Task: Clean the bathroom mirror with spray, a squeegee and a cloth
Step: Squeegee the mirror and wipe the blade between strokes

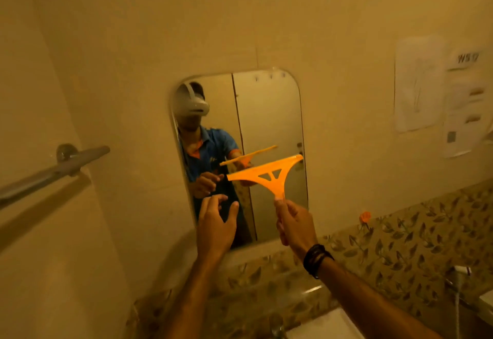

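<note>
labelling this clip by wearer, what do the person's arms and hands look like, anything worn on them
Both forearms are bare, with no sleeves in view. The right wrist carries a stack of dark bands or cords, wound round several times. The left hand and right hand are bare, with no gloves; I can make out no rings or watch.

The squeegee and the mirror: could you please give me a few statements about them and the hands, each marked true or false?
1. The right hand holds the orange squeegee by its handle. True.
2. The left hand holds a cloth. False: it is empty, fingers loosely spread.
3. The squeegee's blade is held in front of the mirror. True.
4. A towel hangs on the rail to the left. False: the rail is bare.
5. A dark band is worn on the left wrist. False: the band is on the right wrist.
</note>
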A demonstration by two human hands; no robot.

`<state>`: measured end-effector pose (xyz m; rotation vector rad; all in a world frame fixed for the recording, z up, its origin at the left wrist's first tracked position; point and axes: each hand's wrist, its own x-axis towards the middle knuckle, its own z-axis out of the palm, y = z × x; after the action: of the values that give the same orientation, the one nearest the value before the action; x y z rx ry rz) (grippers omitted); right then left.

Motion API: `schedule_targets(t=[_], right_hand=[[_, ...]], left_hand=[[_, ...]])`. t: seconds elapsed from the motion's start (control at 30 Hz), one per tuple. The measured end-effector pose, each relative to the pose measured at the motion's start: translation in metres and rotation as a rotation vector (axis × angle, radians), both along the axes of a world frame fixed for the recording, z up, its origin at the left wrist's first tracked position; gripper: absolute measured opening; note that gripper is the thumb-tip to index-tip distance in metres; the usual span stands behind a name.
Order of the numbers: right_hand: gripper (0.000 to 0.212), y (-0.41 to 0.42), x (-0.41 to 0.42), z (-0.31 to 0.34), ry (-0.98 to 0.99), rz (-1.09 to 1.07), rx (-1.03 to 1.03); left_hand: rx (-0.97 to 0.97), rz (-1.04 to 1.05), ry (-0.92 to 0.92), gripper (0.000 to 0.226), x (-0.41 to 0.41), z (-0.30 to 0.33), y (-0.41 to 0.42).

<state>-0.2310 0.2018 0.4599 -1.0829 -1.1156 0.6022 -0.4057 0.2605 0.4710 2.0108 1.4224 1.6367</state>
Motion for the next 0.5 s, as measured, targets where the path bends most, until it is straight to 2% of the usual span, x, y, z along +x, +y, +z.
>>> schedule_targets(t=[0.23, 0.5], right_hand=[[0.043, 0.017, 0.015, 0.056, -0.096, 0.045, 0.048], [0.057, 0.032, 0.043, 0.094, -0.258, 0.036, 0.091]], left_hand=[[0.137, 0.138, 0.091, 0.045, 0.007, 0.055, -0.003], [0.131, 0.191, 0.117, 0.054, 0.018, 0.082, 0.006]])
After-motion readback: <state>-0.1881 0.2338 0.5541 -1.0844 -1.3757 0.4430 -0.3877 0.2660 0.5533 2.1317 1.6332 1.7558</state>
